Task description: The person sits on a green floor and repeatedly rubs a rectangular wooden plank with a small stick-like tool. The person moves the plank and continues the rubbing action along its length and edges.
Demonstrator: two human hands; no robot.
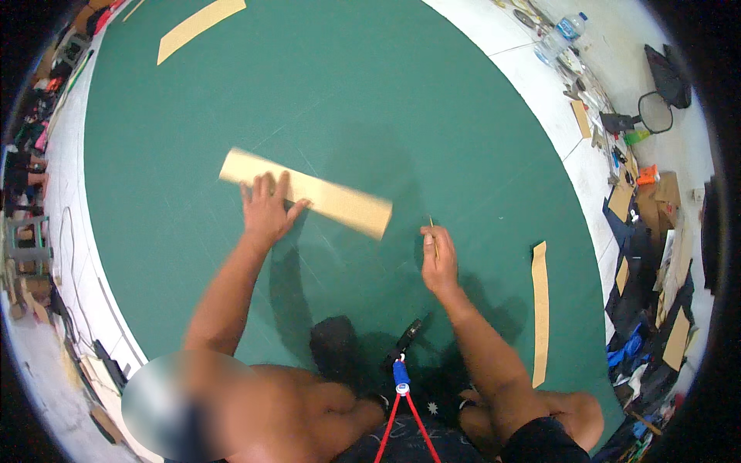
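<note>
A tan strip that looks like cardboard [332,194] lies slanted on the green mat [432,100], its edges slightly blurred. My left hand [268,208] rests on its near edge toward the left end, fingers spread and laid flat. To the right of the strip, my right hand [439,258] pinches a thin yellowish stick [432,224], its upper end pointing away from me. Whether the stick is a pen or another tool I cannot tell. The stick and the strip are apart.
A narrow tan strip [540,316] lies on the mat at my right, another tan piece [201,29] at the far left. Between my legs is a black object [409,336]; red cords [413,424] hang before me. A plastic bottle [567,31] and clutter line the right wall.
</note>
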